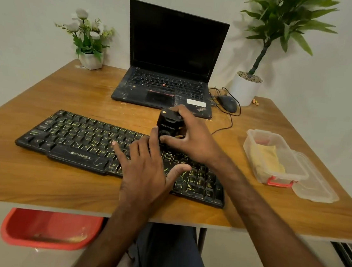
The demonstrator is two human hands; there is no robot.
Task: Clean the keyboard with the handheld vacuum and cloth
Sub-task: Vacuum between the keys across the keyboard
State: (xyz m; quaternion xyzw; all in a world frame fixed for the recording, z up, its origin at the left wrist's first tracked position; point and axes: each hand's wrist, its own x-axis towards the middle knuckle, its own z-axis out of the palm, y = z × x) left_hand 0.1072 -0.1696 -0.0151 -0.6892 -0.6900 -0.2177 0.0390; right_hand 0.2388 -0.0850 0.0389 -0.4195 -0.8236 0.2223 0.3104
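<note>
1. The left hand (145, 171) lies spread flat on the keyboard (73, 138), at the near side of the bench (37, 184).
2. The right hand (193, 141) grips the handheld vacuum (168, 123) standing on the keys. Yellow specks remain, so vacuuming is unfinished.
3. The cloth (265, 159), seemingly unused, waits in its box (256, 134).

Black keyboard (73, 138), near edge of table (37, 180), lying aslant. Handheld vacuum (168, 124), upright over its keys, gripped by right hand (191, 139). Left hand (146, 169), fingers spread flat on keys. Yellow cloth (265, 161), probably, in clear tub (254, 138) near right edge.
</note>
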